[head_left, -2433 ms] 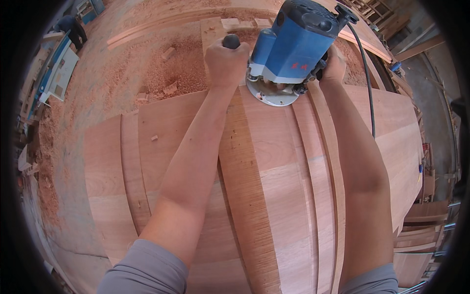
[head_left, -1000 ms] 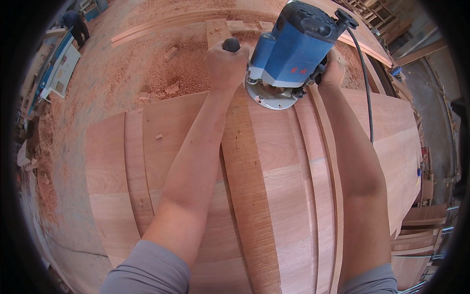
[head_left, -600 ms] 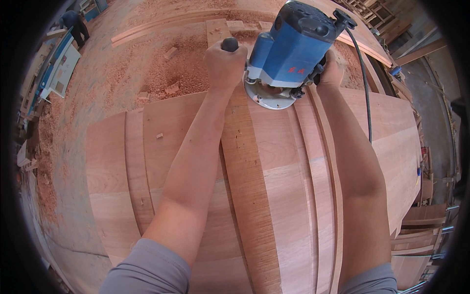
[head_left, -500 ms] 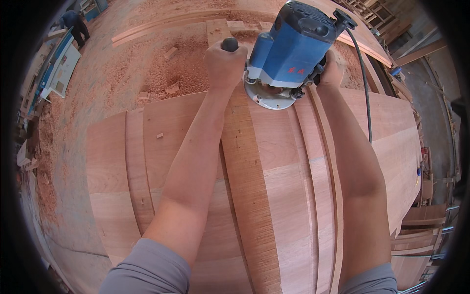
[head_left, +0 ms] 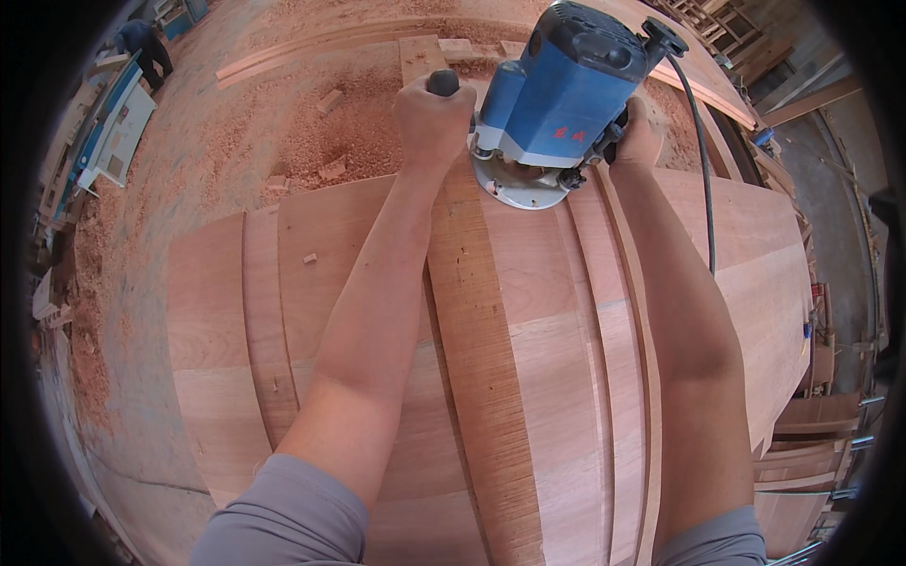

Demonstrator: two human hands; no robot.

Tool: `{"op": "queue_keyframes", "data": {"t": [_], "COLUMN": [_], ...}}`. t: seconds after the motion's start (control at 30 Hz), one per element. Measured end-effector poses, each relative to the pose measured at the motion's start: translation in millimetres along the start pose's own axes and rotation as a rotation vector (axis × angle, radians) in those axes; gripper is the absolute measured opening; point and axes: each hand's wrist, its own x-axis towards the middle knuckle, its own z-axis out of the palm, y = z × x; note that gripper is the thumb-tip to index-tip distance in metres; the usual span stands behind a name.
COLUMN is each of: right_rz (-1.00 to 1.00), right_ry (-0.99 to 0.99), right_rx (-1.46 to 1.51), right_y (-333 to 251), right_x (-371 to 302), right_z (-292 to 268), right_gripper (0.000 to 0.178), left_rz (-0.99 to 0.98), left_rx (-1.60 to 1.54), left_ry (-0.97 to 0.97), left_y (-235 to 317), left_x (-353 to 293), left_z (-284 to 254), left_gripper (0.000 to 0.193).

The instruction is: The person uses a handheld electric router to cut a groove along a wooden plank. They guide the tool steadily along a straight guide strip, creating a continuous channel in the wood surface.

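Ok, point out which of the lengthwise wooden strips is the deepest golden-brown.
The broad strip just right of the left forearm. Its deep golden-brown colour sets it apart; the other strips are paler and pinker.

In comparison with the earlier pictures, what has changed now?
The router has shifted slightly to the left and toward the person, over the boards; the left hand and right hand moved along with it. Nothing was taken hold of or let go: both hands still grip the router. The boards appear to have stayed in place.
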Motion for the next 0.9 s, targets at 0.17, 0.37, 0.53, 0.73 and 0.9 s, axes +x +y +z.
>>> {"op": "queue_keyframes", "data": {"t": [0.17,0.37,0.53,0.73,0.9], "right_rz": [0.054,0.148,0.075,0.103,0.120], "right_ry": [0.028,0.020,-0.027,-0.009,-0.016], "right_rx": [0.019,0.050,-0.007,0.021,0.010], "right_y": [-9,-10,-7,-10,-13], "right_x": [-9,-12,-7,-11,-12], "right_z": [1,-1,-5,-6,-5], "right_gripper": [0.044,0.045,0.044,0.043,0.042], "left_rz": [-0.001,-0.010,0.004,0.002,0.000], "left_rx": [-0.013,-0.021,0.028,0.014,0.005], "left_ry": [0.004,-0.012,0.020,0.014,0.027], "left_y": [-2,-5,7,5,8], "left_x": [0,-4,-14,-18,-18], "left_z": [1,-1,-2,-3,-5], "left_gripper": [0.019,0.019,0.018,0.018,0.018]}}
